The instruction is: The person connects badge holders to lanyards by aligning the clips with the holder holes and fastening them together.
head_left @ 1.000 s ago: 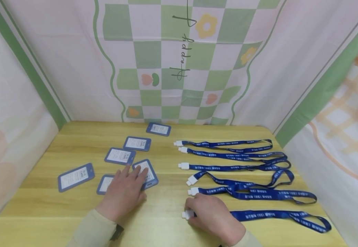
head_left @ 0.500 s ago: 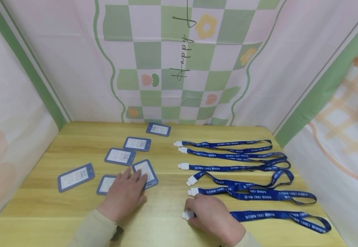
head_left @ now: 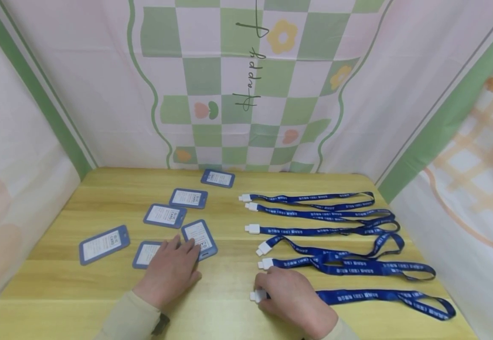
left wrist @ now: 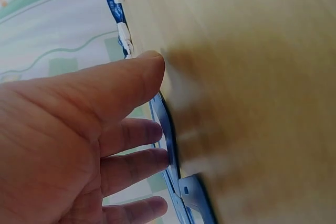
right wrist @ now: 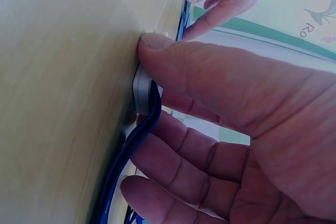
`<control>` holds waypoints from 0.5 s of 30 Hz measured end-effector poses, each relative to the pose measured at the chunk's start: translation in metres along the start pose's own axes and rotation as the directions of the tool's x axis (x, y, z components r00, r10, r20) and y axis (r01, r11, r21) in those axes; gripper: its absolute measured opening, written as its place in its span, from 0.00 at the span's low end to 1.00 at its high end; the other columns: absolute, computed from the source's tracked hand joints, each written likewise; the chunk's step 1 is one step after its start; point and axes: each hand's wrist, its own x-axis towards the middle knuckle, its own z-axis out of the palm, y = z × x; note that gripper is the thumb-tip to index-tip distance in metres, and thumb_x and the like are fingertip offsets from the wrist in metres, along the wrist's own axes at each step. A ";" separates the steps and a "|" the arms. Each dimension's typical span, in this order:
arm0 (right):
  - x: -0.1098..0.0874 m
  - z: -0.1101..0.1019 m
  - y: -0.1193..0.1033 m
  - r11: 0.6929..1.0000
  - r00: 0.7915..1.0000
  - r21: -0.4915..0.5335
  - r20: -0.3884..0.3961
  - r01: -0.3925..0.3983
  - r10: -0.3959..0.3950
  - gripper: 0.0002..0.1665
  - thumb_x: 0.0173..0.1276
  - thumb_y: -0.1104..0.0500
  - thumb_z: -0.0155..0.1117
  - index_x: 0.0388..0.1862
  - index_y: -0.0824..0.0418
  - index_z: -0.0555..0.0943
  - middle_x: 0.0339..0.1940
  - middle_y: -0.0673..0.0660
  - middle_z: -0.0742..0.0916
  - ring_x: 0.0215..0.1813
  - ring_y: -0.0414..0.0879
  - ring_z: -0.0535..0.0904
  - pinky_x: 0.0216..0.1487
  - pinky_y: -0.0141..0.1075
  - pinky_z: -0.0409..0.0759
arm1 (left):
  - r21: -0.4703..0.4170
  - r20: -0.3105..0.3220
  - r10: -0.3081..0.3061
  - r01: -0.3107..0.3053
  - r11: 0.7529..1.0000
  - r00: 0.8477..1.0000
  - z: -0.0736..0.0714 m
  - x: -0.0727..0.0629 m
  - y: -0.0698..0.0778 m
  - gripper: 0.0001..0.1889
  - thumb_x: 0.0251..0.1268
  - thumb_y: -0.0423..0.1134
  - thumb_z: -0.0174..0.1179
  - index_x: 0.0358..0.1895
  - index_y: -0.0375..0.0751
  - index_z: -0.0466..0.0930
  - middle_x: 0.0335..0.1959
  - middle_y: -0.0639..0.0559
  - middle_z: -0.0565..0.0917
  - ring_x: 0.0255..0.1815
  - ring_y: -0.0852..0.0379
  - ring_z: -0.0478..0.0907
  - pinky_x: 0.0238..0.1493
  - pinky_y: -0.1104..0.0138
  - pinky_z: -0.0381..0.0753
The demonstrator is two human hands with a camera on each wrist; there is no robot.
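My left hand (head_left: 168, 273) lies low over the table with its fingers spread and fairly straight. Its fingertips meet the edge of a blue ID card holder (head_left: 198, 233) with a white card inside, and another card holder (head_left: 145, 255) is partly hidden beneath the hand. In the left wrist view, nothing is pinched between thumb and fingers. On the right, my right hand (head_left: 295, 297) holds the white plastic clip (right wrist: 142, 90) of the nearest navy lanyard (head_left: 357, 296) between thumb and fingers. The clip's free end (head_left: 256, 296) sticks out to the left, and the strap trails off rightward along the table.
More blue card holders (head_left: 165, 215) lie scattered on the left half of the wooden table (head_left: 225, 283). Several navy lanyards (head_left: 327, 231) are laid in rows on the right, their white clips facing left. Patterned curtains (head_left: 246, 85) hang behind and at both sides.
The left hand has drawn back very slightly, uncovering a bit more of the card holder under its fingertips. The right hand and the lanyards have stayed in place.
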 end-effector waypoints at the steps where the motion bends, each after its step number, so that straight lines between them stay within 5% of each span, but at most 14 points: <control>1: 0.000 0.000 0.000 1.000 1.000 0.001 0.000 0.000 0.000 0.11 0.59 0.49 0.80 0.39 0.44 0.87 0.28 0.38 0.82 0.30 0.35 0.71 0.31 0.31 0.75 | -0.001 -0.001 0.000 0.000 1.000 1.000 0.000 0.000 0.000 0.34 0.65 0.55 0.70 0.68 0.37 0.78 0.70 0.37 0.78 0.73 0.27 0.69 0.74 0.33 0.67; 15: 0.000 0.001 0.001 1.000 1.000 -0.001 -0.002 0.003 -0.003 0.11 0.59 0.49 0.80 0.38 0.44 0.87 0.29 0.38 0.82 0.30 0.35 0.71 0.31 0.31 0.75 | 0.017 -0.016 0.018 -0.018 1.000 1.000 0.001 -0.003 0.003 0.30 0.68 0.51 0.69 0.66 0.36 0.80 0.68 0.37 0.80 0.71 0.30 0.73 0.74 0.36 0.70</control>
